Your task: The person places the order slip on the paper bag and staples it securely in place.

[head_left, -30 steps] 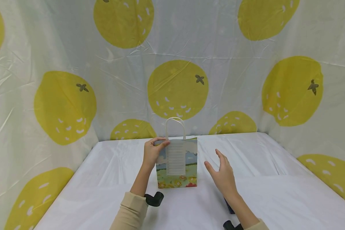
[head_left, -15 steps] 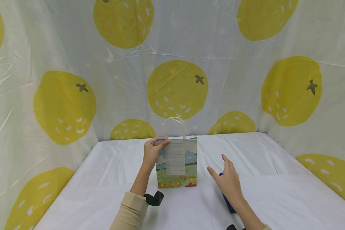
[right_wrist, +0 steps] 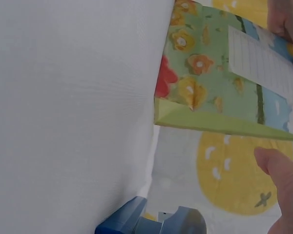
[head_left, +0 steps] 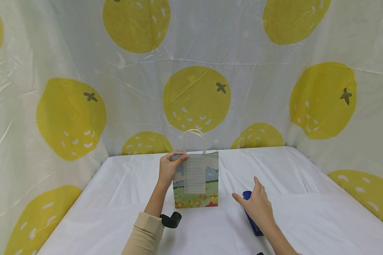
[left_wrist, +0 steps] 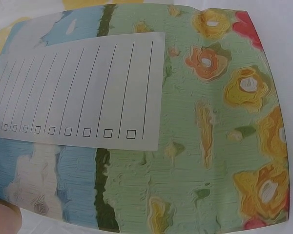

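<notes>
Left hand (head_left: 168,168) pinches top edge of paper bag (head_left: 212,187) at corner of lined sheet (head_left: 194,175) — bag upright on white cloth (head_left: 210,228), sheet flat on front. Right hand (head_left: 258,205) spread by blue stapler-like tool (head_left: 252,223) — can't tell if touching.

We cannot see inside the bag (head_left: 212,184). Behind it, we lose some fingers of the left hand (head_left: 169,168). On its front, our left wrist view crops the label (head_left: 194,175). To its right, the right hand (head_left: 257,204) partly hides a blue tool (head_left: 255,228), cropped in our right wrist view.
</notes>
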Demonstrator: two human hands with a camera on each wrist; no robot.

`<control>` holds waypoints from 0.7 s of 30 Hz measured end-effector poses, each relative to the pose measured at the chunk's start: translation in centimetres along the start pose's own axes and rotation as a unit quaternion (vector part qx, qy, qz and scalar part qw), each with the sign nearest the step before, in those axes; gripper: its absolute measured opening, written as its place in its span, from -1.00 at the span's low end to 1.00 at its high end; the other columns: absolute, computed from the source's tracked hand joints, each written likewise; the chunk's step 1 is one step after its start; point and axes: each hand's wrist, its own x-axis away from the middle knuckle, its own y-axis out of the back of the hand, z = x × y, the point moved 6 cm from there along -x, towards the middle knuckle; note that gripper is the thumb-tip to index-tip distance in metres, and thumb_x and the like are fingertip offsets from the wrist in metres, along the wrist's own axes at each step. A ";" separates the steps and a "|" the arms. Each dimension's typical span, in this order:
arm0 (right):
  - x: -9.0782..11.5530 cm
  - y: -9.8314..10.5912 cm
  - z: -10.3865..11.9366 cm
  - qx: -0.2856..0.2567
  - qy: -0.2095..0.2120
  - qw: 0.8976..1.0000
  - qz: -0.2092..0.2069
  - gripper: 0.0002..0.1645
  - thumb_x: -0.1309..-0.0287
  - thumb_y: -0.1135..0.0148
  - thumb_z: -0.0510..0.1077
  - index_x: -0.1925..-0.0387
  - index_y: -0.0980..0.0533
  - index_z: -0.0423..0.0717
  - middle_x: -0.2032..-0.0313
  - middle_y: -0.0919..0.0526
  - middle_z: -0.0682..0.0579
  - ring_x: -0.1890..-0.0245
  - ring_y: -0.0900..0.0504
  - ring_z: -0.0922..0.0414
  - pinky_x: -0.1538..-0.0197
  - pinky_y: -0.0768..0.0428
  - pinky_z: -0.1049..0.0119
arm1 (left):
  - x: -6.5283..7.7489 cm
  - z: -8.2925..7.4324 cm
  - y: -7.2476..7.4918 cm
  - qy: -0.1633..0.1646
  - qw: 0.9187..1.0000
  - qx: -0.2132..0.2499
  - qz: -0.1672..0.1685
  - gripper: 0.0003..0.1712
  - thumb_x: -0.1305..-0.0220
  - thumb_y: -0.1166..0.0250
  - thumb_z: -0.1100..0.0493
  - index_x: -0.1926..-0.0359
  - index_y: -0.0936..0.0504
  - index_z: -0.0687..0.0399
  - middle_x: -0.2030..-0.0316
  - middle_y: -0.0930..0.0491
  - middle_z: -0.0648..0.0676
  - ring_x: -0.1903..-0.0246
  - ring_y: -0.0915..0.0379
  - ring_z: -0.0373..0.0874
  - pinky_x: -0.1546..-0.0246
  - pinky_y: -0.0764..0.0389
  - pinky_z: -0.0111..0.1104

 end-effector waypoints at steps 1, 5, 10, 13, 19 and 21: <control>0.1 0.0 -0.1 0.002 -0.005 1.000 0.004 0.32 0.09 -0.15 0.42 -0.34 0.20 -0.37 -0.26 -0.05 -0.45 -0.21 -0.16 -0.34 -0.03 -0.28 -0.30 | 0.0 -0.1 0.0 0.001 1.000 0.000 0.001 -0.71 0.06 -0.41 0.17 0.28 -0.68 0.25 0.22 -0.65 0.17 0.22 -0.48 -0.27 0.25 -0.47 -0.46; 0.3 -0.2 -0.7 0.007 -0.020 1.000 0.016 0.35 0.11 -0.16 0.43 -0.34 0.22 -0.38 -0.24 -0.06 -0.47 -0.18 -0.18 -0.37 0.02 -0.32 -0.30 | 0.7 -1.5 0.0 0.003 1.000 -0.008 0.001 -0.74 0.03 -0.39 0.23 0.28 -0.67 0.31 0.21 -0.64 0.21 0.19 -0.48 -0.21 0.25 -0.47 -0.46; 0.7 -0.5 -1.4 0.011 -0.032 0.999 0.036 0.37 0.12 -0.20 0.41 -0.32 0.24 -0.42 -0.21 -0.07 -0.51 -0.15 -0.19 -0.42 0.04 -0.34 -0.29 | 1.5 -3.0 0.1 0.001 1.000 -0.016 -0.001 -0.74 0.01 -0.37 0.26 0.28 -0.65 0.35 0.19 -0.62 0.24 0.17 -0.50 -0.12 0.25 -0.45 -0.48; 0.9 -0.8 -1.9 0.020 -0.037 0.998 0.045 0.36 0.12 -0.22 0.38 -0.31 0.24 -0.45 -0.19 -0.10 -0.55 -0.12 -0.22 -0.43 0.05 -0.37 -0.26 | 1.6 -3.2 0.1 0.004 1.000 -0.012 0.000 -0.74 0.01 -0.37 0.26 0.28 -0.65 0.37 0.18 -0.61 0.25 0.12 -0.49 -0.02 0.24 -0.45 -0.48; 1.1 -1.3 -2.9 0.035 -0.041 0.997 0.056 0.33 0.10 -0.23 0.34 -0.28 0.22 -0.49 -0.13 -0.16 -0.59 -0.07 -0.27 -0.45 0.07 -0.40 -0.24 | 1.6 -3.0 0.1 0.008 1.000 -0.007 0.002 -0.74 0.00 -0.37 0.24 0.28 -0.65 0.35 0.19 -0.62 0.24 0.13 -0.49 -0.04 0.25 -0.46 -0.48; 1.3 -1.5 -3.1 0.037 -0.043 0.997 0.060 0.33 0.10 -0.23 0.34 -0.27 0.21 -0.50 -0.12 -0.17 -0.59 -0.07 -0.28 -0.45 0.07 -0.40 -0.23 | 1.6 -3.0 0.1 0.008 1.000 -0.007 0.002 -0.74 0.00 -0.37 0.24 0.27 -0.65 0.35 0.22 -0.62 0.26 0.20 -0.50 -0.10 0.28 -0.47 -0.48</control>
